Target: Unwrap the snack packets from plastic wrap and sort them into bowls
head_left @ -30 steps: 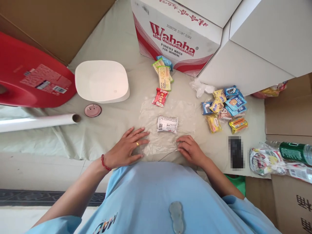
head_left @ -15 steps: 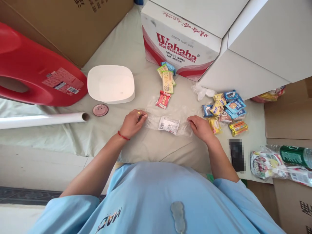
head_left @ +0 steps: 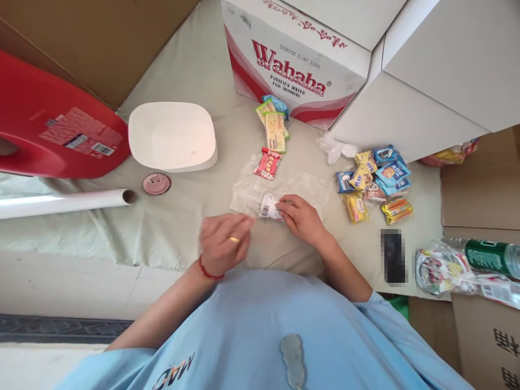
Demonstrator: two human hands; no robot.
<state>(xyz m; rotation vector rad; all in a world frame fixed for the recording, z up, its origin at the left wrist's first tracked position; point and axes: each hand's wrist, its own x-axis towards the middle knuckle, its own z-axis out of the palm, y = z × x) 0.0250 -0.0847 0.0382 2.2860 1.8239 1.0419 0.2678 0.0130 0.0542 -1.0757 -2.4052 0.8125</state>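
Observation:
A small white snack packet (head_left: 267,207) with a barcode lies on a clear plastic bag (head_left: 245,199) spread over the cloth. The fingers of my right hand (head_left: 304,221) are closed on the packet's right end and hide part of it. Nearer my body and to the left, my left hand (head_left: 225,244) is lifted and smeared by motion; whether it holds anything cannot be made out. Just beyond the white packet lies a red snack packet (head_left: 268,164). Yellow-green cracker packs (head_left: 275,132) and a blue packet (head_left: 279,106) sit farther back.
At left stand a white plastic tub (head_left: 173,135), a red jug (head_left: 60,124), a round pink badge (head_left: 156,184) and a white tube (head_left: 65,202). Assorted snack packets (head_left: 368,176) are heaped at right, near a pixelated dark object (head_left: 393,257). A Wahaha carton (head_left: 296,65) blocks the back.
Both hands have let go of the plastic bag's sides. My right hand has moved left onto the white packet; my left hand has drawn back toward my body.

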